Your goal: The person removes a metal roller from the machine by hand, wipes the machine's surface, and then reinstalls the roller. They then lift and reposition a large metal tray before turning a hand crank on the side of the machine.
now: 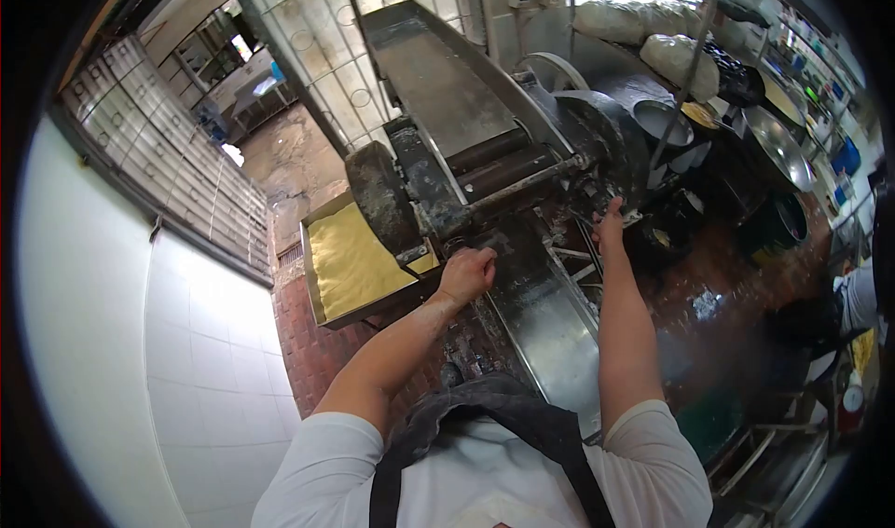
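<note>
A dark metal roller machine [466,146] with a sloped feed chute stands in front of me. My left hand [469,272] is closed around a part on the machine's left side, just below a large dark wheel [380,197]. My right hand [611,222] grips a part on the machine's right side, beside the rollers [508,160]. A shiny metal tray [550,328] slopes down from the rollers toward my body. Both forearms are dusted with flour.
A tray of yellow sheet dough [350,262] sits left of the machine on the red brick floor. White sacks [653,20], metal bowls [778,146] and pots crowd the right. Another person's sleeve [858,300] shows at the far right. A white tiled wall is on the left.
</note>
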### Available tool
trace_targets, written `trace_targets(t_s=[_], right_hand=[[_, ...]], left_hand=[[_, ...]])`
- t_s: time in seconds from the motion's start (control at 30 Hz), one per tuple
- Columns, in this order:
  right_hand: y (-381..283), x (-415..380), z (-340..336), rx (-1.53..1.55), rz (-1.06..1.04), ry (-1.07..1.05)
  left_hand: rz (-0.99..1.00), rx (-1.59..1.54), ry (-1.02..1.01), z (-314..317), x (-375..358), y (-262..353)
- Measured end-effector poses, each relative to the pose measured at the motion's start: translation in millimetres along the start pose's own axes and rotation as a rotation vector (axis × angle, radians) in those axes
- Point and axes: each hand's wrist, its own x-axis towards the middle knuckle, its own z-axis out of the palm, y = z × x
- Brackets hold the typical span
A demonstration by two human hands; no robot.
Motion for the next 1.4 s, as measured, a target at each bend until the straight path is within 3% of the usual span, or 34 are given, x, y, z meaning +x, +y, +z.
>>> trace_targets(t_s=[1.07,1.23,1.3,1.4], right_hand=[[-6,-3,1,-0.041,0.018,0.044],[0,-1,-6,-0.148,-0.101,0.012],[-9,-14,-8,-0.065,-0.026,0.0],[0,-26,-19,0.132,-0.019,0.07]], left_hand=[[-0.03,-0.003,0.015,6,3,4],[0.0,-0.014,-0.01,4,8,1],[0.002,-0.012,-0.048,3,3,5],[-0.284,-0.556,0.042,-17,4,28]])
